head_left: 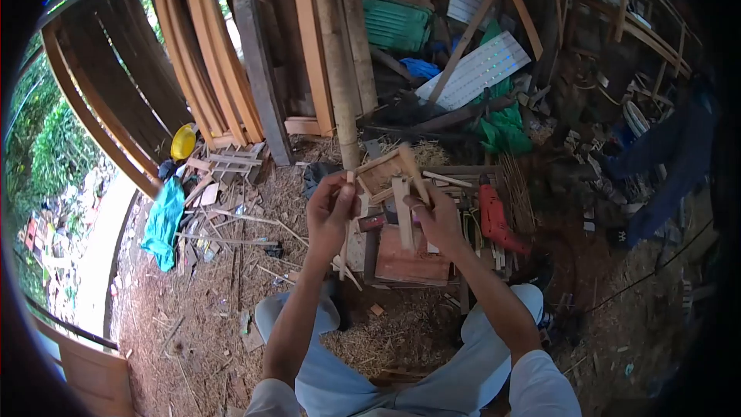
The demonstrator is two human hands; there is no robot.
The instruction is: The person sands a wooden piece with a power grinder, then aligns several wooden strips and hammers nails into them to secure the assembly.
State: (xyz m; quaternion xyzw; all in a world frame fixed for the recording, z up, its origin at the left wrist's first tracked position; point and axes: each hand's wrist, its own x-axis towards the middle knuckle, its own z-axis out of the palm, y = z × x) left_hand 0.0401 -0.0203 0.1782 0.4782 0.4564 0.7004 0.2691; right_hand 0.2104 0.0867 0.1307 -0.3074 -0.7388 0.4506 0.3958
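My left hand (332, 207) pinches a thin wood strip (350, 177) upright between thumb and fingers. My right hand (440, 222) is closed around a pale wooden stick (414, 174), its upper end smeared by motion. Between the hands, a short flat wood slat (403, 215) stands out in front of a small wooden frame (378, 172). Below them lies a reddish wooden board (413, 255) on a low work surface. Just right of my right hand is a red power drill (498, 220).
Long planks and door frames (220, 62) lean against the back wall. Wood scraps and shavings litter the dirt floor (201, 316). A teal plastic bag (164, 220) and yellow bowl (184, 141) lie left. Behind are a green crate (395, 23) and a white panel (475, 69).
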